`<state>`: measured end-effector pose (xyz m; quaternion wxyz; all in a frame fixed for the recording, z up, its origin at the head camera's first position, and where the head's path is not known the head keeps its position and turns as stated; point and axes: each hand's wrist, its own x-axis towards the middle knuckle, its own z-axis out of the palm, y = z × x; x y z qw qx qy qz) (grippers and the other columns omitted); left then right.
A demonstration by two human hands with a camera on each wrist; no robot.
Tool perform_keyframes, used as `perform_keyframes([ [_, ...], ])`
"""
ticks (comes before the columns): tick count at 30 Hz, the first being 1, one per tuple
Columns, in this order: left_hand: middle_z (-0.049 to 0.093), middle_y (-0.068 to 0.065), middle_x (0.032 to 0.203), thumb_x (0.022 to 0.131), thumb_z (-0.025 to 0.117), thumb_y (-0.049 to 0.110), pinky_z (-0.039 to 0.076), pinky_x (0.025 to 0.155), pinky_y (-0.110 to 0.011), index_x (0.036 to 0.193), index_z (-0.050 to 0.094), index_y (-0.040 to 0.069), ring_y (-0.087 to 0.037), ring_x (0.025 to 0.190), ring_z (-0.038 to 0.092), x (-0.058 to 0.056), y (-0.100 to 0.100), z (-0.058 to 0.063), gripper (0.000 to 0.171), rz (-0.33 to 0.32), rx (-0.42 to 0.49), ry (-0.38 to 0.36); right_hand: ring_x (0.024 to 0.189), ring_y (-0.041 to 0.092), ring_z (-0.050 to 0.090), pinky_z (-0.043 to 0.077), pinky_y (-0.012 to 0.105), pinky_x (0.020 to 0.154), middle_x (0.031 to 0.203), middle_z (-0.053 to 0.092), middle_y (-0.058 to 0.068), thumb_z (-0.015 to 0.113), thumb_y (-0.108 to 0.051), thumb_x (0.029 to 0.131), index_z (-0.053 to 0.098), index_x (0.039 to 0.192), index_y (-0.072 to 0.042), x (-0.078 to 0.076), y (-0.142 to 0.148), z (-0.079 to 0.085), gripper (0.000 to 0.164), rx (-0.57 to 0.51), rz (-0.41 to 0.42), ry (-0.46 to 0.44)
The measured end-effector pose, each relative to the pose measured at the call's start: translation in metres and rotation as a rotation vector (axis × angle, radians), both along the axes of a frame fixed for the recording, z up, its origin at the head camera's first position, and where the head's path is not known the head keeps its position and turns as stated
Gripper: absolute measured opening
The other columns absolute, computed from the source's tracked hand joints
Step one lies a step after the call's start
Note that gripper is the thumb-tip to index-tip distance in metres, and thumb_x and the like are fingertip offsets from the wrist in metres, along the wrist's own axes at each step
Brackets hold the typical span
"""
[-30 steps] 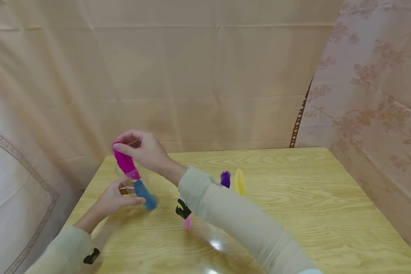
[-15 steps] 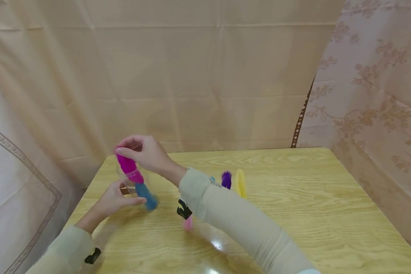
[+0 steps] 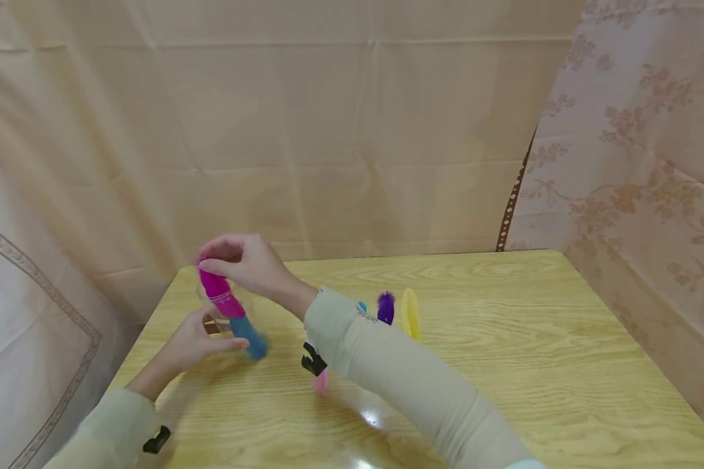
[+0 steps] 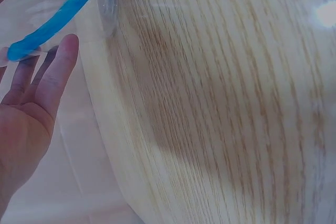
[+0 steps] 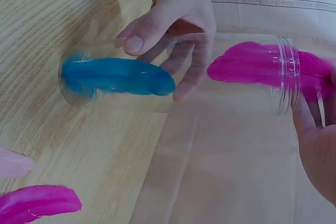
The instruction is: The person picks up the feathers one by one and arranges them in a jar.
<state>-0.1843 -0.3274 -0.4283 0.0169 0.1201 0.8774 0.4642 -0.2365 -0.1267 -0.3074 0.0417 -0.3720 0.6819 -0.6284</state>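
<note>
A clear cylindrical jar with a threaded mouth leans over the table's left side. Curled around its wall are the thumb and fingers of my left hand. Inside, near the bottom, lies a blue feather. My right hand pinches the outer end of a magenta feather at the jar's mouth. Much of that feather is inside the jar, its tip close to the blue one. In the left wrist view, the blue feather shows through the wall beside my left fingers.
On the wooden table lie a purple feather, a yellow feather and a pale pink feather. The right wrist view shows another magenta feather. My right sleeve partly hides a small blue thing. Cloth hangs behind.
My right hand has moved slightly down, and the magenta feather is deeper in the jar, nearer the blue feather. My left hand and the jar stay nearly still.
</note>
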Motion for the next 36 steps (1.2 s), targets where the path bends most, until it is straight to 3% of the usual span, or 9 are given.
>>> perform_keyframes([
  [7, 0.061, -0.014, 0.135, 0.084, 0.086, 0.021, 0.053, 0.088, -0.028, 0.137, 0.055, 0.003, -0.035, 0.113, 0.063, -0.0040, -0.0005, -0.0016, 0.064, -0.020, 0.013, 0.026, 0.082, 0.000, 0.066, 0.054, 0.017, 0.078, 0.093, 0.074, -0.007, 0.076, -0.015, 0.093, 0.076, 0.108, -0.006, -0.0005, 0.0013, 0.0000, 0.017, 0.060, -0.038, -0.012],
  [12, 0.064, -0.010, 0.124, 0.083, 0.087, 0.023, 0.054, 0.085, -0.030, 0.136, 0.057, 0.006, -0.028, 0.104, 0.063, -0.0042, -0.0009, -0.0009, 0.063, -0.011, -0.019, 0.050, 0.085, -0.002, 0.065, 0.052, 0.015, 0.079, 0.098, 0.075, -0.005, 0.076, -0.017, 0.094, 0.075, 0.111, -0.006, -0.0010, 0.0029, 0.0007, 0.021, 0.092, -0.047, -0.007],
  [18, 0.053, -0.015, 0.144, 0.084, 0.086, 0.020, 0.052, 0.089, -0.022, 0.143, 0.054, 0.005, -0.028, 0.111, 0.063, -0.0057, -0.0010, -0.0008, 0.068, -0.023, -0.029, 0.096, 0.087, -0.002, 0.065, 0.051, 0.014, 0.081, 0.100, 0.075, -0.005, 0.075, -0.019, 0.094, 0.075, 0.112, -0.006, -0.0009, 0.0035, 0.0009, 0.022, 0.112, -0.047, -0.006],
  [36, 0.053, -0.016, 0.145, 0.086, 0.084, 0.020, 0.052, 0.089, -0.022, 0.143, 0.054, 0.007, -0.029, 0.112, 0.063, -0.0025, -0.0015, 0.0001, 0.066, -0.029, -0.037, 0.088, 0.094, -0.002, 0.065, 0.051, 0.016, 0.085, 0.103, 0.074, -0.011, 0.074, -0.023, 0.095, 0.074, 0.116, -0.010, 0.0010, 0.0058, -0.0028, 0.025, 0.097, -0.006, -0.029],
])
